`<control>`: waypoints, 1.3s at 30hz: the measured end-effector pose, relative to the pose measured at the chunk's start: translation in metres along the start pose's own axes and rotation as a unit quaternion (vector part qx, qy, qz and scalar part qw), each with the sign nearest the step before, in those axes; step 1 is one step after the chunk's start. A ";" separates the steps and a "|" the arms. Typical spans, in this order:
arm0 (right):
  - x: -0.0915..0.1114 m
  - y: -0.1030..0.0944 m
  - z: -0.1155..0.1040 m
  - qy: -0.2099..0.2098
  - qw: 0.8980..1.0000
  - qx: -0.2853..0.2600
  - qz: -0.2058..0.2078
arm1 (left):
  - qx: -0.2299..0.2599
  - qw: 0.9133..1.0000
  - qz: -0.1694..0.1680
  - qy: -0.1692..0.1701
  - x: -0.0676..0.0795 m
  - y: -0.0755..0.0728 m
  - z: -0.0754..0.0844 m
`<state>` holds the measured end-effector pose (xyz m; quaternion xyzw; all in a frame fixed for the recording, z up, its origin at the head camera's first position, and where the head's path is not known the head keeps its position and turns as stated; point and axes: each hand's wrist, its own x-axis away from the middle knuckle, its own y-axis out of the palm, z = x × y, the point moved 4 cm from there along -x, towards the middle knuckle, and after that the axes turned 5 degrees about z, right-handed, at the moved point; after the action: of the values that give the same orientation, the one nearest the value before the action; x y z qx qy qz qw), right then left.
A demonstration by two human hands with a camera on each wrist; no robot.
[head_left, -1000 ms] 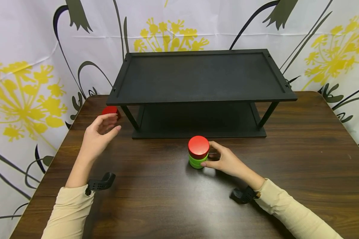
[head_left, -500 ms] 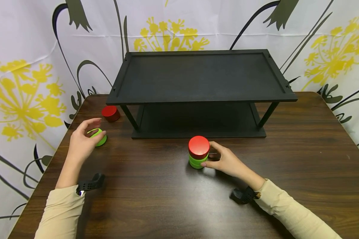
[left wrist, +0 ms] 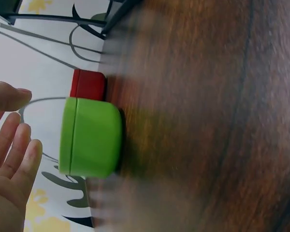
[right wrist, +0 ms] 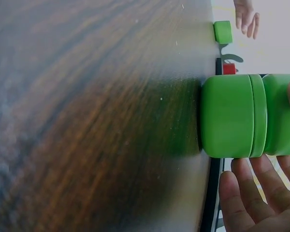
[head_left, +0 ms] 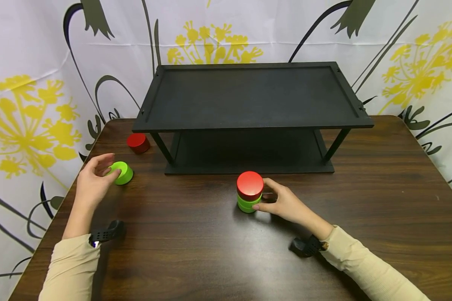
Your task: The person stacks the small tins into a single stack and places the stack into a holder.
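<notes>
A stack of small round lidded jars stands on the table in front of the rack: a red jar (head_left: pixel 250 184) on top, green below. The right wrist view shows two green jars (right wrist: pixel 229 116) in it. My right hand (head_left: pixel 284 202) holds the stack from the right, thumb in front and fingers behind. My left hand (head_left: pixel 92 179) hovers at the left beside a separate green jar (head_left: pixel 123 173). In the left wrist view its loosely bent fingers (left wrist: pixel 26 166) are apart from that jar and hold nothing. Behind it sits another red jar (head_left: pixel 138 143).
A black two-tier rack (head_left: pixel 248 96) stands at the back of the dark wooden table (head_left: pixel 196 251). Its lower shelf (head_left: pixel 245 154) lies under the raised top. A white flowered curtain (head_left: pixel 34 54) hangs behind the table.
My left hand has moved left and toward me from near the far red jar, baring first that jar and then the green one. The right hand and stack have kept still.
</notes>
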<state>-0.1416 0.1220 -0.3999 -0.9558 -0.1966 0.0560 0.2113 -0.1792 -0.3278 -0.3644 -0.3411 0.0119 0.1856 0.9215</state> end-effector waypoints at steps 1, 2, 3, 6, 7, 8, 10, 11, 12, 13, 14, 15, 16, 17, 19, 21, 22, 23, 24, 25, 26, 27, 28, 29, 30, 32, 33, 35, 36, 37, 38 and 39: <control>0.000 0.000 0.000 0.000 1.000 0.000 0.000 | 0.000 1.000 0.000 -0.005 0.000 0.000 -0.002; 0.000 0.000 0.000 0.000 1.000 -0.001 0.000 | 0.001 1.000 0.002 -0.008 -0.001 -0.001 -0.003; 0.000 0.000 0.000 -0.001 1.000 -0.001 0.000 | 0.003 1.000 0.004 -0.014 -0.001 -0.001 -0.005; 0.000 0.000 0.000 -0.002 1.000 -0.002 0.001 | 0.015 0.999 0.008 -0.027 -0.003 -0.001 -0.011; 0.000 0.000 0.000 -0.003 1.000 -0.001 0.001 | 0.016 0.999 0.009 -0.031 -0.003 -0.001 -0.013; 0.000 0.000 0.000 -0.004 1.000 0.000 0.002 | 0.018 0.999 0.010 -0.035 -0.004 -0.001 -0.015; 0.000 0.000 0.000 -0.004 1.000 0.000 0.002 | 0.016 0.999 0.011 -0.045 -0.004 -0.002 -0.018; 0.000 0.000 0.000 -0.003 1.000 0.000 0.002 | 0.010 0.999 0.011 -0.050 -0.004 -0.002 -0.019; 0.000 0.000 0.000 -0.002 1.000 0.000 0.002 | 0.004 0.998 0.011 -0.055 -0.004 -0.002 -0.020; 0.000 0.000 0.001 -0.001 1.000 0.000 0.001 | -0.003 0.998 0.010 -0.061 -0.004 -0.002 -0.021; 0.000 0.000 0.001 0.000 1.000 0.000 0.001 | -0.010 0.998 0.009 -0.065 -0.004 -0.002 -0.022; 0.000 0.000 0.001 0.001 1.000 0.001 0.001 | -0.017 0.997 0.008 -0.069 -0.005 -0.002 -0.023; 0.000 0.000 0.001 0.001 1.000 0.001 0.001 | -0.024 0.997 0.004 -0.071 -0.005 -0.001 -0.023; -0.001 0.000 0.001 0.001 1.000 0.002 0.001 | -0.030 0.997 0.000 -0.071 -0.005 -0.001 -0.024; -0.001 0.000 0.002 0.001 1.000 0.003 0.001 | -0.042 0.997 -0.011 -0.069 -0.004 0.000 -0.025; -0.001 0.000 0.002 0.001 1.000 0.003 0.001 | -0.049 0.996 -0.023 -0.066 -0.004 0.001 -0.027; -0.001 0.000 0.002 0.001 1.000 0.004 0.001 | -0.054 0.996 -0.029 -0.065 -0.004 0.002 -0.028; -0.001 -0.001 0.002 0.001 1.000 0.004 0.001 | -0.055 0.996 -0.036 -0.063 -0.003 0.003 -0.028; -0.001 -0.001 0.002 0.002 1.000 0.005 0.001 | -0.058 0.995 -0.043 -0.062 -0.003 0.003 -0.029; -0.001 -0.001 0.002 0.002 1.000 0.006 0.001 | -0.058 0.995 -0.049 -0.060 -0.003 0.004 -0.030; -0.001 -0.001 0.003 0.003 1.000 0.006 0.000 | -0.058 0.995 -0.054 -0.058 -0.003 0.005 -0.030; -0.001 -0.001 0.003 0.003 1.000 0.006 0.000 | -0.060 0.995 -0.059 -0.057 -0.003 0.005 -0.030; -0.001 -0.001 0.003 0.004 1.000 0.006 0.000 | -0.062 0.995 -0.064 -0.055 -0.003 0.006 -0.030; -0.001 -0.001 0.003 0.004 1.000 0.006 0.000 | -0.060 0.994 -0.069 -0.051 -0.004 0.007 -0.030; -0.001 -0.001 0.003 0.003 1.000 0.006 0.000 | -0.062 0.994 -0.072 -0.049 -0.004 0.007 -0.030; -0.001 -0.001 0.002 0.001 1.000 0.005 0.001 | -0.064 0.994 -0.076 -0.046 -0.004 0.008 -0.030; -0.001 -0.001 0.002 0.000 1.000 0.005 0.002 | -0.069 0.994 -0.079 -0.044 -0.005 0.008 -0.030; -0.001 -0.001 0.002 -0.001 1.000 0.005 0.002 | -0.080 0.992 -0.087 -0.041 -0.005 0.009 -0.030; -0.001 -0.001 0.002 0.000 1.000 0.005 0.003 | -0.084 0.992 -0.090 -0.040 -0.005 0.009 -0.031; -0.001 -0.001 0.002 0.001 1.000 0.004 0.002 | -0.089 0.991 -0.094 -0.040 -0.005 0.009 -0.031; -0.001 -0.001 0.002 0.003 1.000 0.003 0.002 | -0.093 0.990 -0.098 -0.039 -0.004 0.009 -0.031; 0.000 -0.001 0.002 0.004 1.000 0.002 0.001 | -0.095 0.990 -0.100 -0.039 -0.005 0.010 -0.032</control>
<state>-0.1426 0.1234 -0.4017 -0.9558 -0.1943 0.0530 0.2141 -0.1835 -0.3427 -0.3939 -0.4189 -0.0764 0.1056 0.8986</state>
